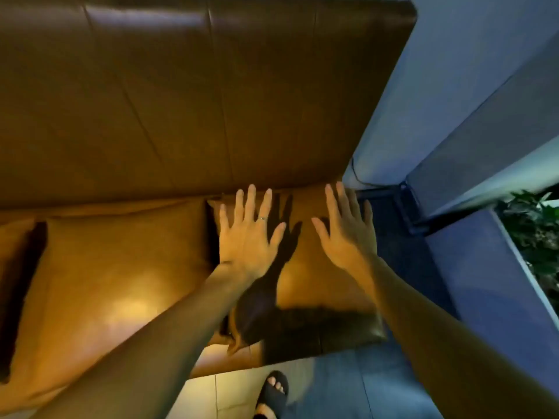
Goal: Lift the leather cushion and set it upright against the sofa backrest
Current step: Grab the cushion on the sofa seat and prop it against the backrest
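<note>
1. Fingers (pixel 250 201) of left hand (pixel 246 237) spread and flat; fingers of right hand (pixel 348 234) likewise splayed; neither holds anything
2. Both palms sit over the leather cushion (pixel 314 285), right end of sofa seat; contact or hover, cannot tell
3. Cushion lies flat, far edge touching the foot of the sofa backrest (pixel 181 101), near edge overhanging toward the floor (pixel 348 388)
4. Judged step: reach done, grasp not yet made; cushion not lifted
5. Next move likely needs hands on opposite side edges, lift near edge, pivot upright against backrest
6. Leather looks slick, so a slip is possible
7. Containers: planter (pixel 514 261) far right, holding green leaves (pixel 535 225)
</note>
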Demonstrator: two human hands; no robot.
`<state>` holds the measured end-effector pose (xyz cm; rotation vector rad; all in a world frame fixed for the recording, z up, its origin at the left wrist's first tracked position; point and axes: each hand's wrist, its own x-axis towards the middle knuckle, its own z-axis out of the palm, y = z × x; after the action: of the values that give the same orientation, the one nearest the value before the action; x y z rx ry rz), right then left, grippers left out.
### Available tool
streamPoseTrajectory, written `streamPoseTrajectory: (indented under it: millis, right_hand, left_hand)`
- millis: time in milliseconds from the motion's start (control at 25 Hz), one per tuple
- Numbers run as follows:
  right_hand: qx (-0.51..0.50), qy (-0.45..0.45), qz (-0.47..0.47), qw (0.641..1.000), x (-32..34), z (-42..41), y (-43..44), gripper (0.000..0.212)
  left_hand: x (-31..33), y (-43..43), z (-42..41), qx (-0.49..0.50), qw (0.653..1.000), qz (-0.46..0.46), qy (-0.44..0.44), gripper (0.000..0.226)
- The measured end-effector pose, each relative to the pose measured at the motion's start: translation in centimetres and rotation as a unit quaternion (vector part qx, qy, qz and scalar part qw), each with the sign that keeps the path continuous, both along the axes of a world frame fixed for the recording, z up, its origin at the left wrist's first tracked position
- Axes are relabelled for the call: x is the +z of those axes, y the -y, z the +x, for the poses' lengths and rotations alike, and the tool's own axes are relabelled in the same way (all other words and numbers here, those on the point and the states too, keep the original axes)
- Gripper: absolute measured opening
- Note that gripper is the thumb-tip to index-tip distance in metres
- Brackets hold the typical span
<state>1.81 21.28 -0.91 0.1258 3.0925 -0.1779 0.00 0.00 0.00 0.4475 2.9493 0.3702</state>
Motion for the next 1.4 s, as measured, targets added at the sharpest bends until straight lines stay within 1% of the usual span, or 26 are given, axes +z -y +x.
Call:
streamPoseTrajectory:
  millis: [120, 160, 240, 360, 440, 560, 640, 680, 760, 800, 880, 960, 1040, 1080, 1120, 1200, 1240, 1280, 1320, 1360, 1400]
  right_hand:
    - [-0.008, 0.07, 0.026, 0.997, -6.4, 0.1, -1.5, 0.073]
    - [-0.01, 0.095, 0.023, 0.995, -8.5, 0.7, -1.8, 0.073]
    - [-0.023, 0.098, -0.01, 0.995, -11.8, 1.2, -2.0, 0.069]
    - [-0.034, 0.067, -0.032, 0.997, -14.3, 1.4, -2.2, 0.066]
    - [-0.038, 0.078, -0.046, 0.995, -14.7, 1.2, -2.1, 0.066]
    - [-0.035, 0.072, -0.064, 0.995, -13.9, 1.0, -2.4, 0.064]
    - [-0.057, 0.067, -0.108, 0.99, -13.0, 0.3, -3.3, 0.058]
    - [-0.087, 0.06, -0.134, 0.985, -12.5, -0.4, -3.7, 0.054]
    - [-0.181, 0.057, -0.192, 0.963, -11.4, -2.1, -4.6, 0.052]
    - [-0.23, 0.066, -0.224, 0.945, -11.4, -3.0, -5.1, 0.054]
    - [-0.302, 0.101, -0.294, 0.901, -11.4, -4.2, -6.0, 0.058]
    - [-0.348, 0.134, -0.396, 0.839, -11.2, -5.4, -7.0, 0.064]
    - [-0.372, 0.15, -0.482, 0.779, -10.6, -6.1, -7.7, 0.075]
    - [-0.377, 0.155, -0.508, 0.759, -10.3, -6.4, -8.1, 0.082]
    - [-0.381, 0.156, -0.529, 0.742, -10.0, -6.7, -8.5, 0.09]
    - [-0.379, 0.166, -0.569, 0.711, -10.0, -6.8, -9.4, 0.112]
    - [-0.378, 0.164, -0.584, 0.699, -11.3, -6.9, -10.7, 0.123]
    - [-0.377, 0.16, -0.597, 0.69, -11.6, -7.1, -11.3, 0.128]
    - [-0.374, 0.153, -0.611, 0.68, -11.0, -7.3, -11.7, 0.122]
    - [-0.373, 0.14, -0.619, 0.677, -9.1, -7.5, -11.3, 0.105]
    - [-0.37, 0.127, -0.619, 0.681, -6.4, -7.8, -10.5, 0.084]
  left_hand:
    - [-6.1, -3.0, -0.1, 0.044, 0.995, -0.01, 0.084, 0.071]
    - [-8.1, -3.7, 0.2, 0.06, 0.992, -0.007, 0.113, 0.071]
    - [-11.7, -5.2, 0.5, 0.088, 0.987, 0.002, 0.136, 0.07]
    - [-15.1, -6.4, 1.0, 0.105, 0.99, 0.006, 0.097, 0.069]
    - [-15.7, -6.6, 1.1, 0.1, 0.991, 0.016, 0.083, 0.069]
    - [-15.0, -6.2, 0.7, 0.103, 0.992, 0.026, 0.073, 0.066]
    - [-14.3, -5.1, -0.2, 0.142, 0.987, 0.048, 0.05, 0.056]
    - [-14.1, -4.4, -0.8, 0.178, 0.981, 0.063, 0.036, 0.051]
    - [-14.0, -2.7, -2.4, 0.273, 0.954, 0.112, 0.042, 0.049]
    - [-14.0, -1.8, -3.1, 0.327, 0.933, 0.139, 0.062, 0.05]
    - [-14.6, -0.1, -4.3, 0.429, 0.876, 0.18, 0.123, 0.054]
    - [-15.5, 1.1, -4.9, 0.509, 0.804, 0.235, 0.197, 0.066]
    - [-15.9, 1.8, -5.1, 0.556, 0.713, 0.346, 0.251, 0.085]
    - [-15.8, 1.9, -5.1, 0.567, 0.672, 0.397, 0.263, 0.093]
    - [-15.8, 2.0, -5.2, 0.57, 0.648, 0.429, 0.269, 0.097]
    - [-15.2, 1.9, -5.4, 0.564, 0.637, 0.451, 0.27, 0.106]
    - [-14.7, 1.7, -5.4, 0.561, 0.635, 0.461, 0.263, 0.115]
    - [-13.9, 1.4, -5.5, 0.557, 0.634, 0.473, 0.253, 0.125]
    - [-13.0, 1.1, -5.6, 0.55, 0.637, 0.484, 0.239, 0.133]
    - [-12.1, 0.9, -6.0, 0.54, 0.641, 0.497, 0.225, 0.139]
    - [-11.0, 0.6, -6.6, 0.529, 0.647, 0.506, 0.214, 0.143]
